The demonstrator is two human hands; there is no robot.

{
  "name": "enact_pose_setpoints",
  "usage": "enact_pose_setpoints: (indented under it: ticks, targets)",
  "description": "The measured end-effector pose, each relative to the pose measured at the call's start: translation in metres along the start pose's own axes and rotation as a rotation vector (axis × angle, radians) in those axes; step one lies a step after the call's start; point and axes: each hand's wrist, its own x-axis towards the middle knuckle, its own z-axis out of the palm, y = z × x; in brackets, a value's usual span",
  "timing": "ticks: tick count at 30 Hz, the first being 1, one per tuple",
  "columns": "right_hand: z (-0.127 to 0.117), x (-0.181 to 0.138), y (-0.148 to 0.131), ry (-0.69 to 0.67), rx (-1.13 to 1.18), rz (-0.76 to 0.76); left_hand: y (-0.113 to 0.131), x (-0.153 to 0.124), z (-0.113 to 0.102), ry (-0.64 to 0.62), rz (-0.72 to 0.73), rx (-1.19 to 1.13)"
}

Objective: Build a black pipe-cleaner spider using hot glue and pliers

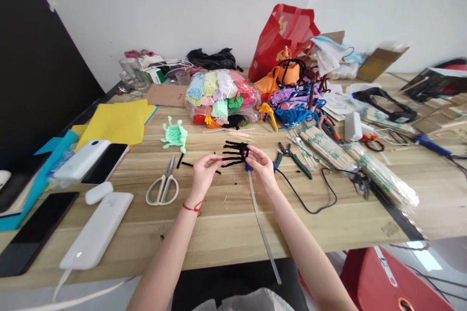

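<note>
Above the wooden table, both my hands hold a small black pipe-cleaner figure with several legs sticking out to the left. My left hand pinches the ends of the lower legs. My right hand grips the figure's right side with closed fingers. A translucent glue stick runs from under my right hand toward the table's near edge. Short black pipe-cleaner offcuts lie left of my left hand.
White-handled scissors and a mint green pipe-cleaner figure lie to the left, near phones and a white power bank. Green pliers, a black cable and bundled sticks lie right. A bag of coloured pipe cleaners stands behind.
</note>
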Motion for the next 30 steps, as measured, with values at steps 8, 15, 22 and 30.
enact_pose_setpoints:
  ticks: [8, 15, 22, 30]
  targets:
    - [-0.012, 0.007, -0.012, -0.048, 0.263, 0.187, -0.006, 0.023, -0.027, 0.274, -0.06, -0.446]
    - [-0.015, 0.005, -0.009, -0.119, 0.348, 0.204, -0.009, 0.027, -0.038, 0.227, -0.096, -0.495]
    - [-0.009, -0.001, -0.008, -0.152, 0.396, 0.197, -0.006, 0.014, -0.02, 0.078, 0.082, -0.11]
    - [-0.006, 0.001, -0.001, -0.151, 0.329, 0.27, -0.014, 0.006, -0.003, -0.116, 0.053, 0.071]
